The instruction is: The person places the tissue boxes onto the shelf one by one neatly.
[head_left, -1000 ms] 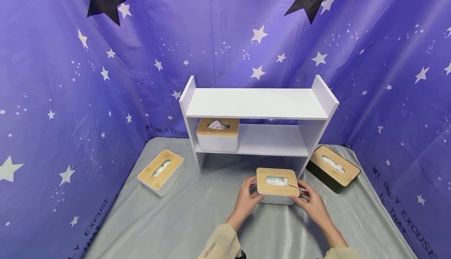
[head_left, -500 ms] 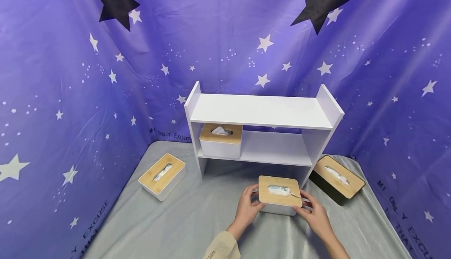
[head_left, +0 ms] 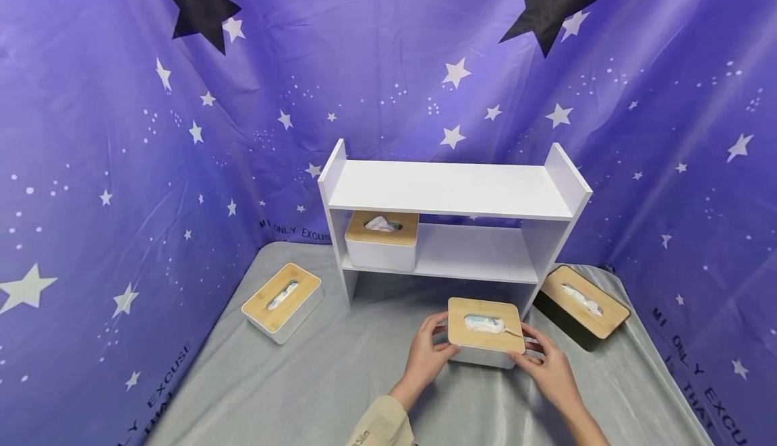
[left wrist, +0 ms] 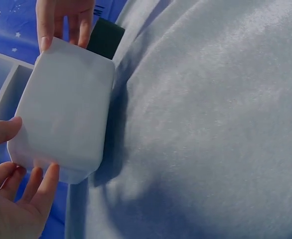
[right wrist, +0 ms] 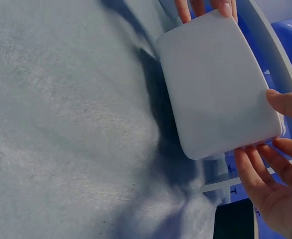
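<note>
You have four boxes around one white shelf unit (head_left: 449,191). The held box (head_left: 485,345), white with a wooden lid, is in front of the unit's right half, below its lower board. Your two hands grasp it at opposite ends: the left hand (head_left: 425,358) has its thumb at the front and its fingers round the left end, and the right hand (head_left: 551,369) does likewise at the right end. The shelf box (head_left: 382,256) stands on the unit's lower board, at the left. On the grey cloth (head_left: 303,392), the pale box (head_left: 286,312) sits to the unit's left and the dark box (head_left: 567,319) just to its right.

The unit's upper board hides the far edge of the shelf box's lid. Your left sleeve (head_left: 384,424) and right forearm (head_left: 587,424) are cut off at the bottom of the head view. In both wrist views the held box's lid is out of sight; the broad white face there is perhaps its underside.

Each lid has one oval slot with white tissue in it; the held box's tissue (head_left: 485,325) shows a bluish patch too blurred to read.
</note>
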Action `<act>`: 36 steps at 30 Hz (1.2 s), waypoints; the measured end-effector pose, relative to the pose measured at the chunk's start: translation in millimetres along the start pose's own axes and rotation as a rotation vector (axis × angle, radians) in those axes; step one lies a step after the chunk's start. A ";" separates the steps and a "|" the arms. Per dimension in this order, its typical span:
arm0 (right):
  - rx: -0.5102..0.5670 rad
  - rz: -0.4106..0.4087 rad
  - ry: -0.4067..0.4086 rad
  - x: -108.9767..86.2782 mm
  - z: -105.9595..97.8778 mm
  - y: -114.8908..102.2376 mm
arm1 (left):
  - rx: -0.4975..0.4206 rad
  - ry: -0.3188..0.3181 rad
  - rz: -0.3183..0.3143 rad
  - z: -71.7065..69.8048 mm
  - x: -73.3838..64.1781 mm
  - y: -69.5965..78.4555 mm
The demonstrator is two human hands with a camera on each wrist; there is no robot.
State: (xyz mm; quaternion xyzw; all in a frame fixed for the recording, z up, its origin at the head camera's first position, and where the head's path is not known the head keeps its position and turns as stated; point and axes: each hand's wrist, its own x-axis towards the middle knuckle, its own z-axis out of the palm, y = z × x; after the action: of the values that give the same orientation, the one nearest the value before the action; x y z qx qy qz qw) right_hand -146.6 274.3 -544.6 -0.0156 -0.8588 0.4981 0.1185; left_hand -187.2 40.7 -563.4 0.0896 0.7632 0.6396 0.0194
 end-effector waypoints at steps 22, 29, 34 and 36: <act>-0.002 -0.067 0.050 4.1 -14.1 -32.4 | -0.051 -0.030 0.082 -16.9 6.2 32.9; 0.015 -0.099 0.064 6.0 -16.5 -38.6 | -0.064 -0.022 0.111 -20.8 9.5 38.7; 0.002 -0.078 0.073 5.4 -17.7 -42.2 | -0.067 -0.026 0.124 -23.8 8.9 42.6; -0.004 -0.067 0.073 4.8 -17.3 -43.2 | -0.067 -0.029 0.127 -25.1 8.1 43.4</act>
State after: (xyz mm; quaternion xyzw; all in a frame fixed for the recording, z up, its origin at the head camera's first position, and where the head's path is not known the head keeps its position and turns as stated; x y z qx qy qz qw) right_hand -143.5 268.0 -498.3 -0.0053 -0.8549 0.4914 0.1663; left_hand -193.9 24.8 -515.7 0.1465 0.7338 0.6633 -0.0075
